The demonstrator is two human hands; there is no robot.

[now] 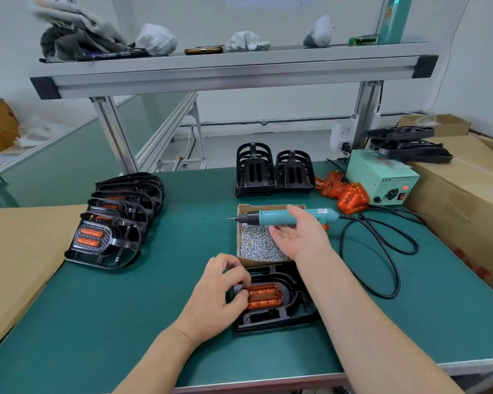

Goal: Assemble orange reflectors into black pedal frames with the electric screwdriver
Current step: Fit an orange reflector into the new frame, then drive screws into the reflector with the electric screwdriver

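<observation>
Counting from the left: about 5 finished pedals [108,237] in an overlapping row, the rear ones hard to separate. Left hand [222,294]: fingers curled, pinching the left end of 1 orange reflector [265,300], which sits in 1 black pedal frame [268,319], long axis left-right. 1 box of screws [256,245] just behind. 2 stacks of empty frames [273,172] at the back. 1 electric screwdriver [279,217], lying left-right, bit pointing left. Right hand [302,234]: fingers relaxed, spread beneath its barrel, thumb above it.
</observation>
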